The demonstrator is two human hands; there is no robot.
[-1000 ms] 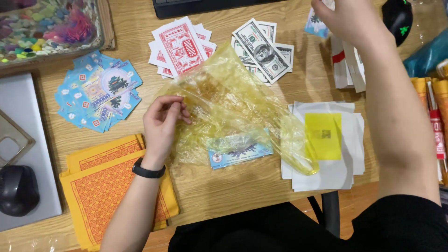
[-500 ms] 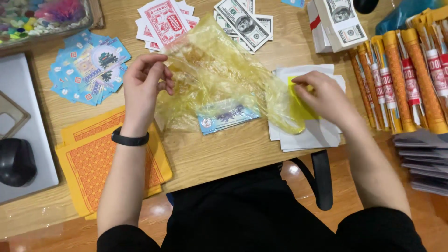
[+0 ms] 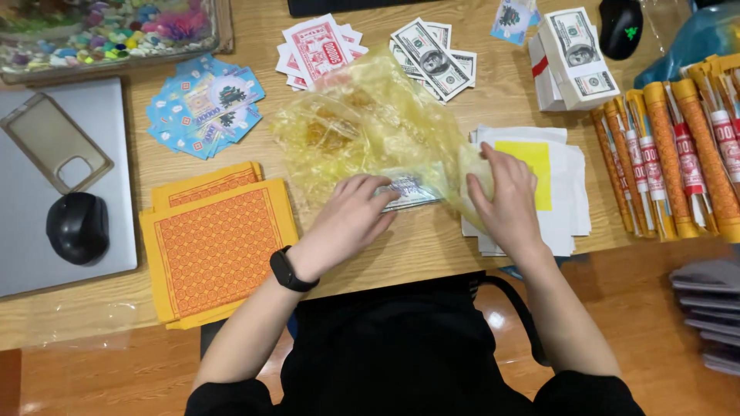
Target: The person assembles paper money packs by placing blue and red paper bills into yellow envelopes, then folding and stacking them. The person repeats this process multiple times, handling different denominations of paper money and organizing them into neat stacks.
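A crumpled, see-through yellow plastic bag (image 3: 370,131) lies in the middle of the wooden desk (image 3: 432,246). A small bundle of blue-and-white paper notes (image 3: 412,194) sits at its near edge, partly under the plastic. My left hand (image 3: 347,219), with a black band on the wrist, has its fingers curled on the bag's near edge right beside that bundle. My right hand (image 3: 505,196) grips the bag's right edge, over a stack of white sheets with a yellow square (image 3: 559,181).
Orange patterned sheets (image 3: 216,239) lie at the left, with blue cards (image 3: 204,104), red notes (image 3: 316,46) and grey banknotes (image 3: 432,50) behind. A banded note stack (image 3: 578,54) and orange rolls (image 3: 678,146) are at the right. A laptop (image 3: 31,254) carries a mouse (image 3: 77,227) and phone case (image 3: 54,142).
My left hand came down from the bag's left side to its near edge by the note bundle. My right hand shifted left off the yellow square onto the bag's right edge.
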